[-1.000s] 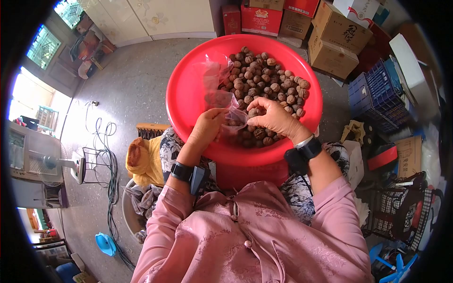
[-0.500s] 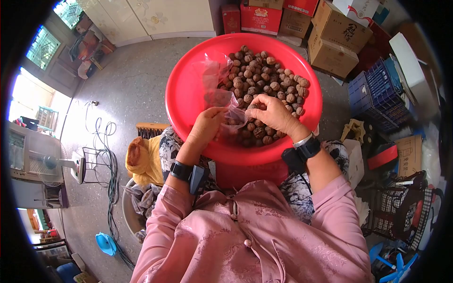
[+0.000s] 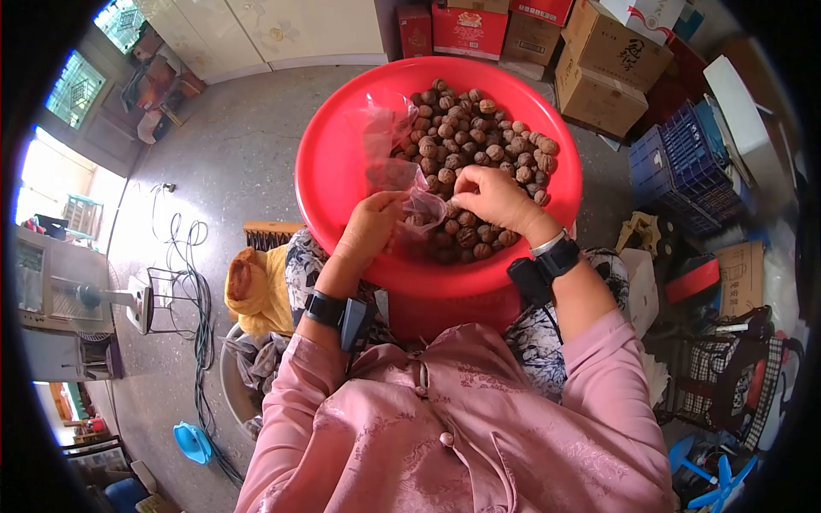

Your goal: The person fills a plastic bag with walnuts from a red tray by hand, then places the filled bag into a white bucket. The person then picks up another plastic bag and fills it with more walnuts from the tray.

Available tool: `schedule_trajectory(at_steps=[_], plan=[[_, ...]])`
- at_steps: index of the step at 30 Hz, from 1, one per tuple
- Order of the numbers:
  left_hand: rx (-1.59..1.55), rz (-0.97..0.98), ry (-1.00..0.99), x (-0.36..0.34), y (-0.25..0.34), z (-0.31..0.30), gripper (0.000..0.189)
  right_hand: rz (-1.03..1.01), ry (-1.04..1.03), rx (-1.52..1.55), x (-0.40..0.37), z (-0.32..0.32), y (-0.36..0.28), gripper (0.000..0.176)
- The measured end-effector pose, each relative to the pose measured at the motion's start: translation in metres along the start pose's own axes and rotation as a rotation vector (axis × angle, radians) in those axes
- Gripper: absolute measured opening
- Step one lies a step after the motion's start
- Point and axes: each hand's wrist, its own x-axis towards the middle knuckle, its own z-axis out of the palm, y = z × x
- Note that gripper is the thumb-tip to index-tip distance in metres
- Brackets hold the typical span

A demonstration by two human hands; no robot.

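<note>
A large round red basin [image 3: 329, 167] stands in front of me, its right half heaped with brown walnuts [image 3: 479, 141]. My left hand [image 3: 372, 226] is closed on the edge of a clear plastic bag [image 3: 424, 209] over the lower left of the basin. The bag's open mouth faces right, and its body trails up across the red surface. My right hand [image 3: 498, 202] is beside that mouth, above the walnuts, with thumb and forefinger pinched together. Whatever lies between those fingertips is too small or hidden to make out.
Cardboard boxes [image 3: 603, 90] are stacked behind the basin at the right. Blue plastic crates [image 3: 684, 171] stand further right. Left of my legs are a brush [image 3: 272, 233], a yellow cloth [image 3: 267, 286] and a grey tub [image 3: 233, 376]. Cables [image 3: 203, 308] run along the floor.
My right hand has shifted slightly and stays pinched near the bag's mouth. The left hand keeps its hold on the bag. The whole view has moved a little.
</note>
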Motion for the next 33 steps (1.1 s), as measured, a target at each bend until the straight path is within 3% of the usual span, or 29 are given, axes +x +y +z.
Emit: schedule_trajectory(at_steps=[3,4,7,8,10,13,20,26,28,31,33], plan=[[0.001,0.007,-0.006,0.000,0.000,0.000,0.035,-0.124,-0.111,-0.377,0.000,0.003,0.015,0.017],[0.000,0.010,-0.009,-0.001,0.000,0.000,0.035,-0.123,-0.111,-0.377,0.000,0.005,0.018,0.017],[0.006,0.012,-0.008,-0.001,0.002,0.000,0.035,-0.003,-0.368,-0.475,-0.002,0.010,0.019,0.025],[0.006,0.012,-0.008,0.000,0.001,0.000,0.035,-0.004,-0.368,-0.475,-0.002,0.010,0.019,0.025],[-0.003,0.002,-0.013,0.001,-0.001,-0.001,0.032,0.124,-0.620,-0.568,-0.005,0.007,0.000,0.037],[-0.016,0.020,-0.022,0.002,-0.002,-0.001,0.034,0.132,-0.701,-0.623,-0.009,0.006,-0.012,0.048],[-0.013,0.019,-0.024,0.003,-0.004,-0.002,0.035,0.076,-0.662,-0.684,-0.011,0.007,-0.018,0.053],[-0.018,0.026,-0.027,0.003,-0.004,-0.001,0.035,0.097,-0.769,-0.689,-0.003,0.016,0.003,0.051],[-0.013,0.028,-0.040,0.002,-0.001,-0.002,0.035,-0.005,-0.597,-0.672,-0.008,0.016,0.006,0.044],[-0.012,0.030,-0.032,0.003,-0.004,-0.002,0.035,-0.063,-0.515,-0.677,-0.013,0.019,0.010,0.038],[-0.027,0.034,-0.036,0.004,-0.005,-0.002,0.035,0.012,-0.598,-0.661,-0.004,0.023,0.015,0.038]])
